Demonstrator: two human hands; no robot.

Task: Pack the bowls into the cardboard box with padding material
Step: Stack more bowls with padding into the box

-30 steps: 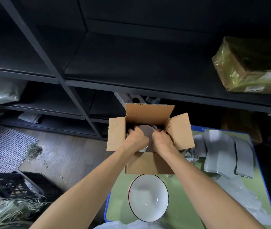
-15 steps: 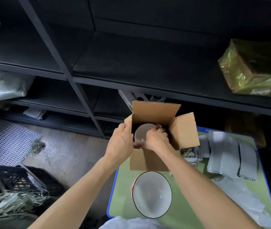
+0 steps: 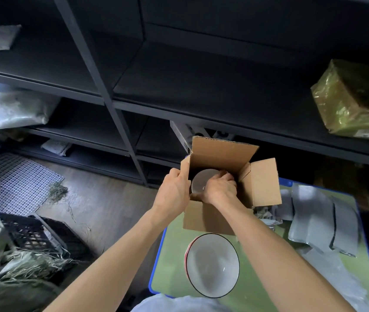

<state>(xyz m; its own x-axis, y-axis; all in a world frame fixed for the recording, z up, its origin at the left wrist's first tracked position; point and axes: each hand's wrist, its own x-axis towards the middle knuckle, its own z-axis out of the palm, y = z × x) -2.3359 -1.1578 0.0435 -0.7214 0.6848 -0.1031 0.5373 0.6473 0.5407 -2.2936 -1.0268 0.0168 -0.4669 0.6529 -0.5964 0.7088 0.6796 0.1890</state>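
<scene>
**Cardboard box (image 3: 210, 219) part-filled, one bowl waiting outside it**

Ceramic is judged to be the material of both bowls: stiff, smooth, fairly heavy for its size and easily chipped if rim is knocked against rim. A hold across the rim, thumb inside and fingers under the wall, is judged the safest, with the weight lowered and not dropped.

A pale bowl (image 3: 201, 179) is seen inside the cardboard box, tilted towards its left wall. The right hand (image 3: 220, 188) is sunk into the box, and its fingers are curled over the far edge of that bowl. The left hand (image 3: 174, 190) is clamped on the box's left wall, thumb outside and fingers hooked over the edge, so the box is steadied. The two hands are set close together, but each is busy with its own thing.

No padding can be made out inside the box, as the interior is dark.

A dark-rimmed bowl (image 3: 212, 264) is left upright on the green surface (image 3: 172, 262) just in front of the box. Grey padding sheets (image 3: 314, 217) are piled to the right of the box, overlapping one another. Some padding between the bowls is judged necessary before the second goes in.
</scene>
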